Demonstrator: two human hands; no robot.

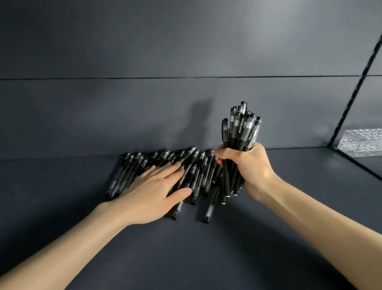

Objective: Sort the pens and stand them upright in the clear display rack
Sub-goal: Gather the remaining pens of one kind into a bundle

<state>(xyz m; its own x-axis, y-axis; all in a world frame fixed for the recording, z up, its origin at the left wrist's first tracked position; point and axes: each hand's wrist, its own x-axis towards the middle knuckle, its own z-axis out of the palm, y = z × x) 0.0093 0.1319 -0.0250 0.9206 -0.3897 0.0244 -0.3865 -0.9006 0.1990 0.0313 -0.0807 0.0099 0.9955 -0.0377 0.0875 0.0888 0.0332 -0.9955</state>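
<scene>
Pens (pixel 201 173), all black with clear sections near the cap, lie loose side by side just left of the frame's centre. They sit on a dark table (pixel 193 247), close against the foot of a dark wall (pixel 136 103). They overlap and the left hand (pixel 152 191) covers part of them, so an exact count cannot be made, though well over 12 caps show along the row's upper edge. 2 of these pens jut lower than the rest, toward the bottom of the frame, just below that hand's thumb.

The left hand lies flat on the row, palm down, with its fingers straight and spread and pointing to the upper right. It presses on the pens and grips none.

A bundle (pixel 241 129) of the same pens stands nearly upright just right of centre, caps up, at the right end of the loose row. At least 8 caps show at its top, and white lettering reading TEST runs along 2 barrels. The right hand (pixel 248 165) grips this bundle around its lower half, fingers and thumb curled tight, and the pen tips poke out below the fist.

1 clear rack (pixel 370 142) sits at the right edge of the frame, at mid-height. It is cut off by the edge and lies well apart from both groups of pens.
</scene>
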